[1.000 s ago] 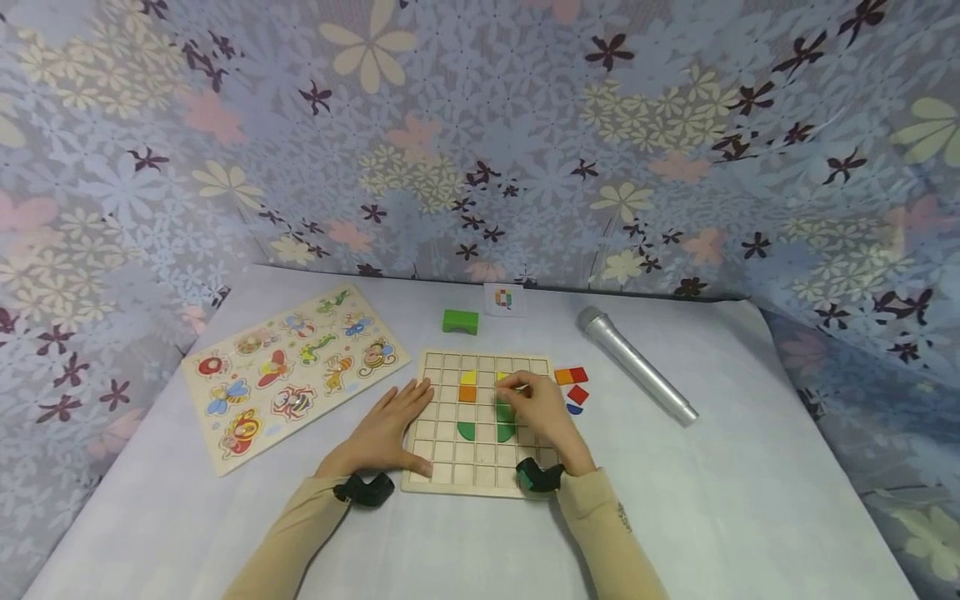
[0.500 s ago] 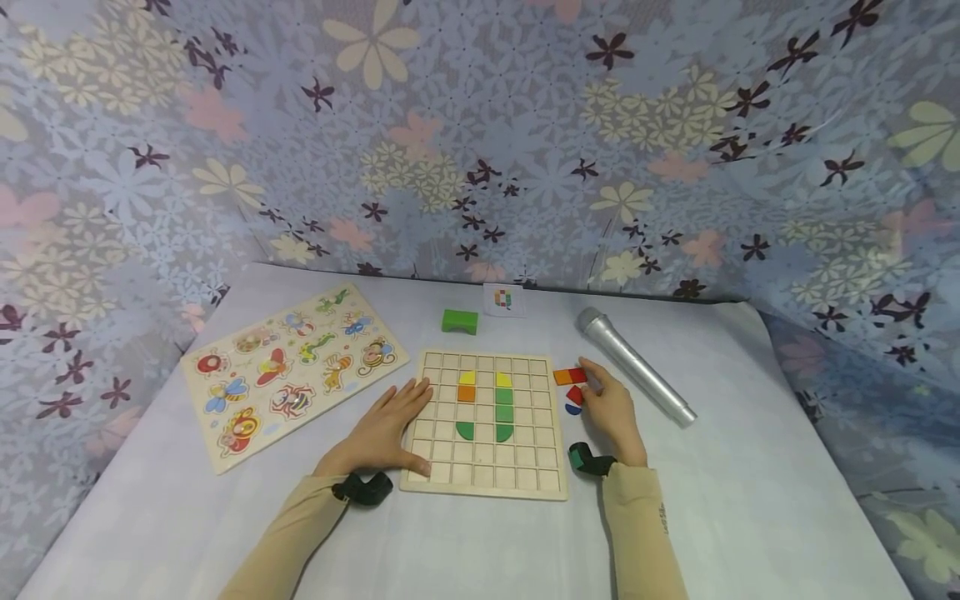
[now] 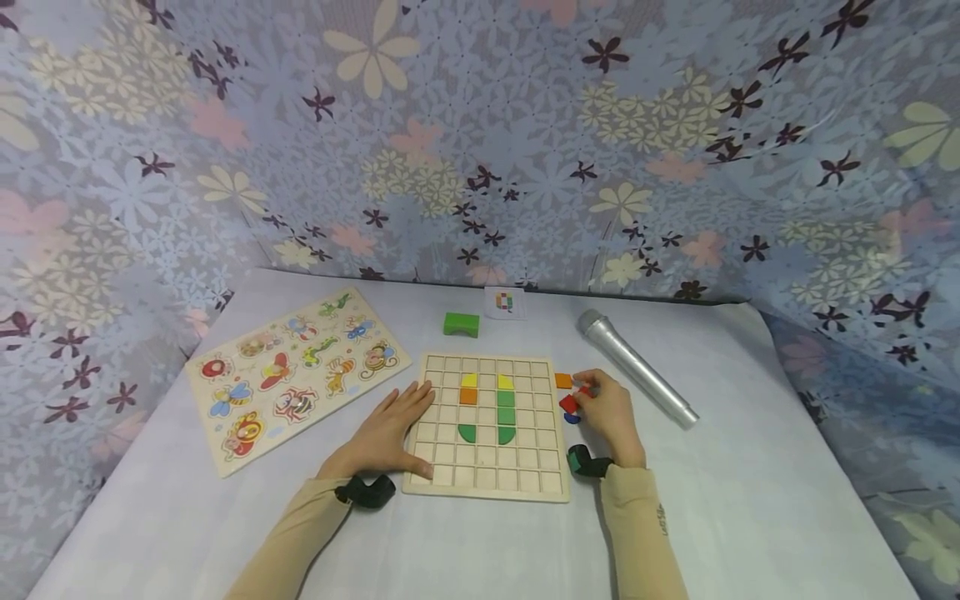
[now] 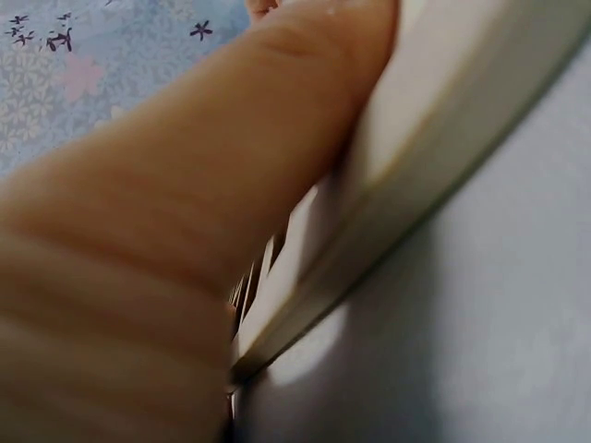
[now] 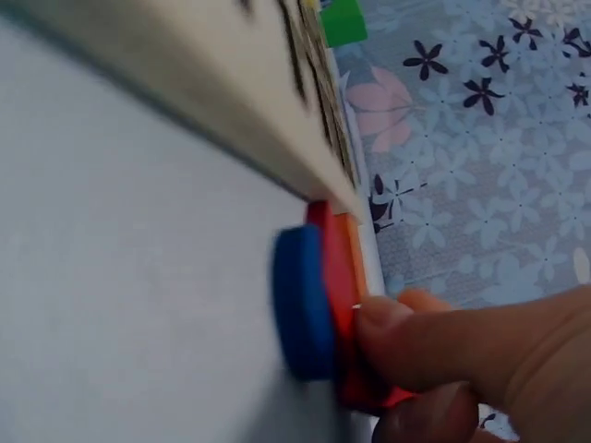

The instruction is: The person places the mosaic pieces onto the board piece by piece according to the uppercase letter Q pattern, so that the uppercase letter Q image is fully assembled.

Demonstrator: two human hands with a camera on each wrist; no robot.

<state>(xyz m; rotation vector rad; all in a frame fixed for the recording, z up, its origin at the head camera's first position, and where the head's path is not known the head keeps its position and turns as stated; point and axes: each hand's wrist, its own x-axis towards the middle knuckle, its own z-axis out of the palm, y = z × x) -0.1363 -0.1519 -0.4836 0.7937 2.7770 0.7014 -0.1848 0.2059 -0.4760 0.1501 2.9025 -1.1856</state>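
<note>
A wooden grid board (image 3: pixel 486 483) lies flat on the table. Yellow, orange and green tiles sit in some of its squares, among them an orange square (image 3: pixel 468 396) and a green quarter-round (image 3: pixel 467 433). My left hand (image 3: pixel 382 429) rests on the board's left edge, fingers and thumb spread. Just beyond the right edge, my right hand (image 3: pixel 613 417) pinches a red square tile (image 3: pixel 587 391) between thumb and finger. Beside it lie another red tile (image 3: pixel 568 404), a blue rounded tile (image 5: pixel 303 303) and an orange tile (image 3: pixel 563 381). The fingers partly hide the pinched tile.
A wooden insect puzzle (image 3: pixel 296 379) lies at the left. Behind the board are a green arched block (image 3: pixel 461 324) and a small pattern card (image 3: pixel 505 303). A silver microphone (image 3: pixel 637 367) lies to the right of my right hand. Floral cloth hangs behind the table.
My right hand left the board, where a green tile shows under the right yellow one, and reached the loose tiles. It has drawn a red tile away from the orange one. My left hand stayed put.
</note>
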